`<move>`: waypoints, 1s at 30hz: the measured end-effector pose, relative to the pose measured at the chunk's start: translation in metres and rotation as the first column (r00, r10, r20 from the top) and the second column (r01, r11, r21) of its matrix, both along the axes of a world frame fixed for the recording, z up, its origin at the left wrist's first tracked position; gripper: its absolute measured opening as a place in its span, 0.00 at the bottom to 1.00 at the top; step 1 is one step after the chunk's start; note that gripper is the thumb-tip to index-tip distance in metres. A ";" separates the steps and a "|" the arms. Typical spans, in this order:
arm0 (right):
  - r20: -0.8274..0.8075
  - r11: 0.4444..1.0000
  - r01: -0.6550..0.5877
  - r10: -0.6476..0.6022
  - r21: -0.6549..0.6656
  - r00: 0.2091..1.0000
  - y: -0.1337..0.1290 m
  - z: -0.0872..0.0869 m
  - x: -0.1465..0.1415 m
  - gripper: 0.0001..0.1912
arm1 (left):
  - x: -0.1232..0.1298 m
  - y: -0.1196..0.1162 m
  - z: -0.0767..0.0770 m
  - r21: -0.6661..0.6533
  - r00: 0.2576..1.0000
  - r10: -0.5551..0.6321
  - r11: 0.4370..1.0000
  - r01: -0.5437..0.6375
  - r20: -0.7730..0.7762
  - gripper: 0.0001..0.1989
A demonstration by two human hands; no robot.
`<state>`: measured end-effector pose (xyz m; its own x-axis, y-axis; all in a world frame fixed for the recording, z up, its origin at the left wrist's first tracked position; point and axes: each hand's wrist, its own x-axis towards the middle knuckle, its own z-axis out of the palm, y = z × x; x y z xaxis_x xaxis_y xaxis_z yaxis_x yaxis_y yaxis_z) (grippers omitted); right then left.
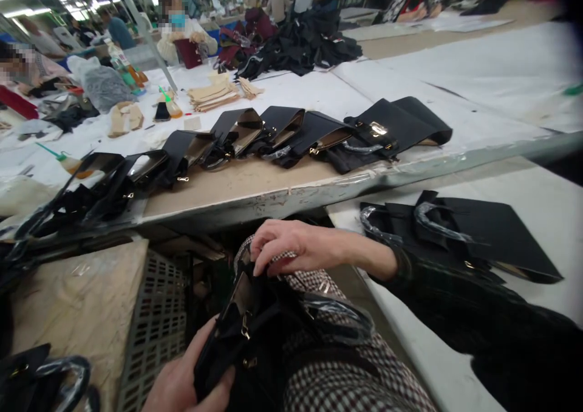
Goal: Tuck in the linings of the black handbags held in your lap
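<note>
A black bag with gold hardware and a plastic-wrapped handle lies on my lap, over checked cloth. My left hand grips its near left edge, thumb on top of the black material. At the bag's far edge is my right hand, its fingers curled down against the black material; the fingertips are partly hidden. The bag's brown lining shows between the two hands.
Several black bags stand in a row on the long table ahead. Another black bag lies on a white surface at right. A plastic crate stands at left. People work beyond the table.
</note>
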<state>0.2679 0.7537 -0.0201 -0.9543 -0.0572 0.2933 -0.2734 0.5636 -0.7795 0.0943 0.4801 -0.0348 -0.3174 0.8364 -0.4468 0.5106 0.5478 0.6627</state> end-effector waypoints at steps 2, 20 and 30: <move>0.005 0.979 -0.204 0.204 0.029 0.979 0.008 -0.022 -0.040 0.09 | -0.003 -0.003 0.003 -0.028 1.000 0.006 1.000 -0.006 -0.001 0.31; -0.007 0.941 -0.337 0.337 -0.017 0.941 -0.014 -0.044 -0.041 0.06 | -0.008 -0.030 -0.024 0.093 0.932 0.359 0.928 -0.362 0.044 0.31; 0.108 0.936 -0.323 0.339 -0.138 0.935 -0.045 -0.042 -0.058 0.18 | -0.007 -0.031 -0.021 0.052 0.932 0.324 0.941 -0.336 0.161 0.27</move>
